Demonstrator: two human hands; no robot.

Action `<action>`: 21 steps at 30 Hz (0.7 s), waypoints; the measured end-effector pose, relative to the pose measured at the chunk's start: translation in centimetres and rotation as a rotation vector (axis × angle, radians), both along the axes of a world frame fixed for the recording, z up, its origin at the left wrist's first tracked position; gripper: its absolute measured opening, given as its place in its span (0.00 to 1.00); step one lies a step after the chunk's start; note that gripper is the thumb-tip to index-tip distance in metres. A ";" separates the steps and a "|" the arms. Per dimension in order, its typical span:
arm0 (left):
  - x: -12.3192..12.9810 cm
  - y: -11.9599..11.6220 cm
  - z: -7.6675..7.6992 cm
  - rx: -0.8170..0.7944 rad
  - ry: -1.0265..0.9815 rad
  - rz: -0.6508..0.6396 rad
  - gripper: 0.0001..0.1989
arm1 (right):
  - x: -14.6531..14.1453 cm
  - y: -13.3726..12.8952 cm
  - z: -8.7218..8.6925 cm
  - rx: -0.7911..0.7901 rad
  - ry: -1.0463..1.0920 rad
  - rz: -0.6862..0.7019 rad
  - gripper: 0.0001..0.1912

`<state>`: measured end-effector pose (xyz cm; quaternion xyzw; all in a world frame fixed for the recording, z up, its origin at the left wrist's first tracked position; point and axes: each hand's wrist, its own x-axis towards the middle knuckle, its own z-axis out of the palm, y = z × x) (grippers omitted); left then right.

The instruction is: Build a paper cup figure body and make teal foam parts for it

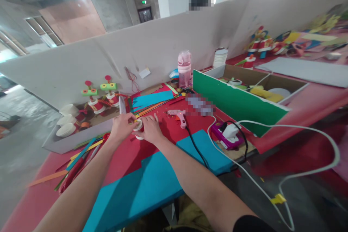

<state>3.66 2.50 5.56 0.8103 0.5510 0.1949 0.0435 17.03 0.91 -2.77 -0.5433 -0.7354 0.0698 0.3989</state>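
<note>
Near the middle of the table, a small paper cup [139, 137] with a red band and white rims is between my hands. My left hand [123, 127] has its fingers closed at the top of the cup, by a small yellow piece. From the other side, my right hand [152, 129] wraps its fingers round the cup. To the right of my hands, a pink glue gun [181, 119] lies on the red table cover [165, 148], its black cord running toward the front edge.
A box with cup robots and white cups [66, 129] stands left, beside paper strips and scissors. Blue sheets [160, 174] lie in front. Right are a purple power strip [227, 136], white cable and green-sided box [236, 101]. A pink bottle [184, 69] stands behind.
</note>
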 end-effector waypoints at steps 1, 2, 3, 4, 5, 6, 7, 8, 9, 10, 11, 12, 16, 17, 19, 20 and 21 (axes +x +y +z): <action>0.0 0.0 -0.1 -0.004 0.007 0.002 0.07 | 0.0 0.0 0.0 -0.007 -0.002 0.001 0.27; 0.0 0.1 -0.2 -0.006 0.012 0.003 0.07 | 0.0 -0.1 0.1 -0.011 -0.003 0.001 0.27; -0.1 0.1 -0.4 -0.003 0.015 0.003 0.07 | 0.0 -0.1 0.1 -0.014 -0.003 0.001 0.27; -0.2 0.1 -0.5 0.002 0.013 0.000 0.07 | 0.0 -0.1 0.1 -0.015 0.000 0.001 0.27; -0.2 0.1 -0.6 0.008 0.005 -0.003 0.07 | 0.0 -0.1 0.1 -0.014 0.002 0.000 0.27; -0.2 0.1 -0.7 0.014 -0.009 -0.008 0.08 | 0.0 -0.1 0.1 -0.012 0.005 -0.001 0.27; -0.3 0.0 -0.7 0.018 -0.022 -0.015 0.08 | 0.0 -0.1 0.0 -0.010 0.008 -0.001 0.27; -0.3 0.0 -0.7 0.022 -0.030 -0.022 0.07 | 0.0 -0.1 0.0 -0.008 0.009 -0.001 0.26; -0.3 -0.1 -0.7 0.026 -0.031 -0.028 0.07 | 0.0 -0.1 0.0 -0.008 0.010 -0.001 0.26; -0.2 -0.2 -0.7 0.031 -0.024 -0.034 0.06 | 0.0 -0.1 -0.1 -0.009 0.011 0.001 0.25; -0.2 -0.2 -0.7 0.037 -0.011 -0.038 0.06 | 0.0 -0.1 -0.1 -0.009 0.013 0.002 0.25; -0.2 -0.2 -0.7 0.045 0.005 -0.039 0.06 | 0.0 -0.1 -0.1 -0.009 0.016 0.004 0.24; -0.4 0.1 -1.1 0.079 0.040 -0.030 0.07 | 0.0 -0.1 -0.1 -0.012 0.027 0.010 0.22; -0.5 0.1 -1.3 0.090 0.047 -0.029 0.07 | 0.0 -0.1 -0.1 -0.015 0.029 0.011 0.22; -0.6 0.1 -1.6 0.122 0.062 -0.034 0.08 | 0.1 -0.1 -0.1 -0.018 0.032 0.014 0.21; -0.7 0.1 -1.8 0.144 0.067 -0.037 0.08 | 0.1 -0.1 -0.1 -0.019 0.033 0.016 0.21; -0.8 0.0 -1.9 0.169 0.072 -0.042 0.09 | 0.1 -0.1 0.0 -0.020 0.033 0.017 0.21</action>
